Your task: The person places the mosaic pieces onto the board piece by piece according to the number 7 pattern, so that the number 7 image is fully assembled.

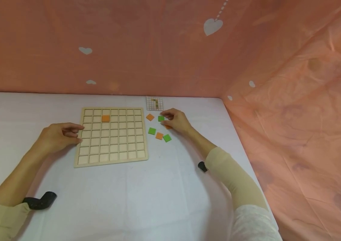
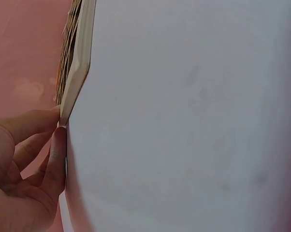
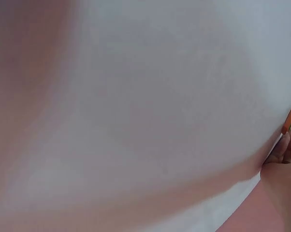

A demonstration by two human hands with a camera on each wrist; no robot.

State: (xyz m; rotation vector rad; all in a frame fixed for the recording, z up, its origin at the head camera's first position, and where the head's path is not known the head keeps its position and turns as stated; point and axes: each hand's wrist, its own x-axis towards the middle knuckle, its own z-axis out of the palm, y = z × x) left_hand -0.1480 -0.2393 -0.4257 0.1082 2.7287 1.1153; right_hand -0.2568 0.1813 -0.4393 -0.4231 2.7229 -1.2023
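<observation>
In the head view a wooden grid board (image 1: 78,160) lies on the white table, with one orange tile (image 1: 105,118) in a cell near its top. My left hand (image 1: 56,136) holds the board's left edge, thumb and fingers at the rim; the left wrist view shows these fingers (image 2: 36,123) right against the wooden edge (image 2: 79,67). To the right of the board, my right hand (image 1: 179,122) pinches a green tile (image 1: 161,118) between thumb and index finger. An orange tile (image 1: 168,127) lies under that hand, partly covered.
Loose orange (image 1: 150,117) and green tiles (image 1: 152,131) lie between the board and the right hand. A small pattern card (image 1: 154,103) with a coloured grid sits behind them. Pink cloth (image 1: 170,50) with white hearts hangs behind the table and along its right side.
</observation>
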